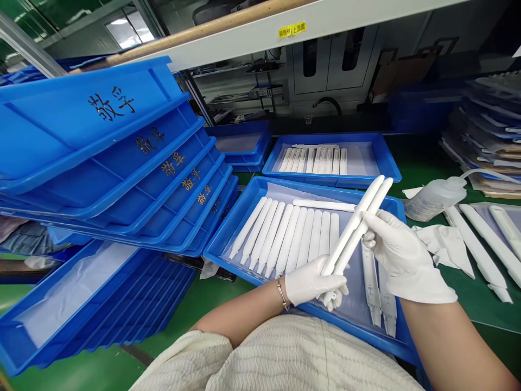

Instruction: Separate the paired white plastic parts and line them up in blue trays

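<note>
Over the right side of the near tray (237, 217), two white strips (353, 224) are gripped by left hand (313, 282) at their near ends, right hand (399, 255) midway; light, even pressure should limit scuffing.

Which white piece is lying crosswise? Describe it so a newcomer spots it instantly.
Start at the nearer blue tray in the middle of the view. Inside, a row of white pieces points away from you. At their far ends lies the crosswise piece, the only one there running sideways.
</note>
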A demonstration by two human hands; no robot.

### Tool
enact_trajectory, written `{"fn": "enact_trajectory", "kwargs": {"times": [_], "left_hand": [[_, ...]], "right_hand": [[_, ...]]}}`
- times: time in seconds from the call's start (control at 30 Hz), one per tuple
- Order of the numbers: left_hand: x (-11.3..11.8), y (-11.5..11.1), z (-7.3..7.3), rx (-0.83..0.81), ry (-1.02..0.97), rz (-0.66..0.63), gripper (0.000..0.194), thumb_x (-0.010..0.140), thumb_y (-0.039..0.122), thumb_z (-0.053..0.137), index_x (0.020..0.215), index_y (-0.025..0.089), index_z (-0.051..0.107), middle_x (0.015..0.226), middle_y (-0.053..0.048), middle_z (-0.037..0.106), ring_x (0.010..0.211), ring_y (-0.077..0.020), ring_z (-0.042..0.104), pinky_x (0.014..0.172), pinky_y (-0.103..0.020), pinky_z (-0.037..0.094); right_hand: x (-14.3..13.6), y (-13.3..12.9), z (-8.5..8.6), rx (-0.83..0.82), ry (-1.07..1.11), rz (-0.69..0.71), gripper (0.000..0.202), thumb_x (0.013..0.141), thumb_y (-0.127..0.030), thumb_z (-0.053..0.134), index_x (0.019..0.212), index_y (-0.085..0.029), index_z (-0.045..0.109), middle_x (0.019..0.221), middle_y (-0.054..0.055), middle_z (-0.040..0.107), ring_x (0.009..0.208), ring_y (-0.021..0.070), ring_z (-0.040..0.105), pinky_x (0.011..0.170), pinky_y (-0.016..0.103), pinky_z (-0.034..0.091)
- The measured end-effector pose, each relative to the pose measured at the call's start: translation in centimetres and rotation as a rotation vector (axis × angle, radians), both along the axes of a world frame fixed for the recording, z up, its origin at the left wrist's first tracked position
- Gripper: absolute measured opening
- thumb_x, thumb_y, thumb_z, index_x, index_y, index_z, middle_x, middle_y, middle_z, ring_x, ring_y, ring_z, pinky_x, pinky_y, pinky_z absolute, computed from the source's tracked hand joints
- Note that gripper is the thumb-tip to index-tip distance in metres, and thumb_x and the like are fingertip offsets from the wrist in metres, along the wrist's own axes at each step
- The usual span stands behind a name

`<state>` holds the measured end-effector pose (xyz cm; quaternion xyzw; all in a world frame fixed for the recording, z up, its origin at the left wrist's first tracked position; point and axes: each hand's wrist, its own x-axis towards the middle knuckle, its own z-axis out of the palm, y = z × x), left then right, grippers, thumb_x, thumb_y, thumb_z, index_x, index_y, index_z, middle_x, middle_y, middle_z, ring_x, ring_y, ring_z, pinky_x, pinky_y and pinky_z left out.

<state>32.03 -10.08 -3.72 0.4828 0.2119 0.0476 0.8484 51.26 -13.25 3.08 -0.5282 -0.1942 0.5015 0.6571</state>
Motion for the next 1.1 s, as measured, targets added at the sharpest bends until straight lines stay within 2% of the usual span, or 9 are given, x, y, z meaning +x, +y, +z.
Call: {"fn": "enact_trajectory", "kwargs": {"times": [0.3,0.47,0.53,0.67,0.73,0.87,0.97,1.03,1.1], "left_hand": [[0.1,0.1,-0.5,0.039,-0.002,-0.045,0.057,0.082,0.043,0.079,0.121,0.017,0.047,0.076,0.001,0.065,0.058,-0.0121,0.065,0.048,-0.02,0.049],[0.0,0.7,-0.4,0.25,0.027,-0.075,0.036,0.086,0.045,0.074,0.091,0.013,0.058,0.069,-0.002,0.064,0.056,-0.0098,0.061,0.053,-0.022,0.051],[-0.4,1.1,0.0,0.214,0.024,-0.115,0.042,0.081,0.047,0.081,0.096,0.014,0.06,0.074,-0.002,0.066,0.058,-0.0094,0.062,0.055,-0.021,0.051],[-0.9,1.5,0.9,-0.051,-0.097,-0.274,0.075,0.064,0.06,0.09,0.115,0.017,0.056,0.087,-0.005,0.07,0.06,-0.0128,0.066,0.051,-0.023,0.051],[-1.0,1.4,1.3,-0.027,-0.069,-0.291,0.074,0.066,0.06,0.088,0.117,0.017,0.054,0.083,-0.004,0.069,0.056,-0.013,0.064,0.045,-0.022,0.047],[-0.8,1.2,2.1,0.322,0.17,-0.072,0.051,0.08,0.045,0.078,0.116,0.018,0.054,0.076,0.0,0.063,0.054,-0.0112,0.059,0.047,-0.021,0.046],[-0.7,1.1,2.8,0.76,0.42,0.098,0.033,0.087,0.043,0.07,0.106,0.019,0.058,0.081,-0.002,0.064,0.061,-0.015,0.061,0.057,-0.026,0.048],[-0.8,1.1,3.5,1.079,0.551,0.145,0.028,0.091,0.046,0.065,0.1,0.02,0.061,0.083,-0.005,0.065,0.07,-0.0201,0.064,0.064,-0.029,0.048],[-0.9,1.1,4.2,1.244,0.595,0.153,0.029,0.092,0.049,0.063,0.1,0.021,0.063,0.086,-0.007,0.065,0.077,-0.0238,0.065,0.069,-0.032,0.048]], "right_hand": [[0.0,-0.7,-0.2,-0.026,-0.265,0.04,0.047,0.071,-0.058,0.088,0.089,-0.019,0.069,0.062,-0.003,0.051,0.051,0.0075,0.04,0.04,0.017,0.036],[0.3,-1.1,0.1,0.021,-0.31,0.069,0.043,0.072,-0.053,0.089,0.093,-0.019,0.073,0.062,-0.001,0.052,0.052,0.0094,0.043,0.041,0.02,0.038],[0.6,-1.3,0.2,0.087,-0.275,0.124,0.04,0.071,-0.052,0.09,0.09,-0.02,0.074,0.057,-0.002,0.049,0.049,0.009,0.041,0.04,0.02,0.037],[1.3,-1.4,0.0,0.193,-0.196,0.209,0.044,0.067,-0.055,0.09,0.091,-0.02,0.078,0.05,-0.004,0.043,0.042,0.0068,0.031,0.034,0.021,0.027],[1.6,-1.3,-0.2,0.193,-0.173,0.231,0.046,0.066,-0.054,0.091,0.096,-0.021,0.079,0.05,-0.004,0.044,0.041,0.0065,0.031,0.034,0.021,0.027],[1.8,-0.9,-0.4,0.171,-0.122,0.208,0.049,0.068,-0.049,0.092,0.106,-0.022,0.077,0.057,-0.003,0.049,0.047,0.0082,0.039,0.041,0.021,0.039],[1.4,-0.8,-0.4,0.143,-0.15,0.162,0.059,0.072,-0.052,0.089,0.121,-0.025,0.07,0.078,0.0,0.061,0.055,0.01,0.048,0.043,0.022,0.042],[1.0,-0.8,-0.2,0.102,-0.216,0.109,0.057,0.074,-0.054,0.087,0.118,-0.024,0.07,0.086,0.003,0.064,0.057,0.0105,0.05,0.043,0.022,0.042],[0.8,-0.8,-0.1,0.057,-0.24,0.07,0.048,0.074,-0.052,0.088,0.107,-0.021,0.071,0.082,0.003,0.064,0.055,0.0098,0.048,0.042,0.022,0.039]]}}
